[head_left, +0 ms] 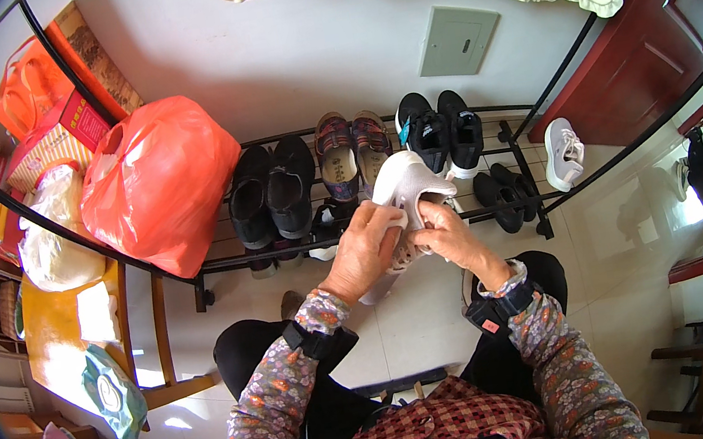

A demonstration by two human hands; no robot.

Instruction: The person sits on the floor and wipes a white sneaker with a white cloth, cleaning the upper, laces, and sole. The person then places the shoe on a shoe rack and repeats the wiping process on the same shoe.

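Note:
Both my hands are on a pale mesh sneaker [405, 174], held above the front rail of the shoe rack [355, 242]. My left hand [361, 245] pinches a small white cloth or wipe [400, 219] against the shoe's side. My right hand [455, 238] grips the sneaker at its opening, the thumb near the collar. Pale laces [403, 257] hang beneath the fingers. Directly behind the sneaker stand dark patterned shoes [336, 153] on the rack, partly covered by it. A pale lace-up shoe [564, 153] is to the right of the rack.
Black slip-ons [270, 191], black sneakers [440, 131] and small black shoes [506, 196] occupy the rack. A bulging red plastic bag [159, 187] sits at its left. The wooden table [48, 333] bears a green soft pack [113, 391]. Black frame tubes [627, 145] curve around the rack.

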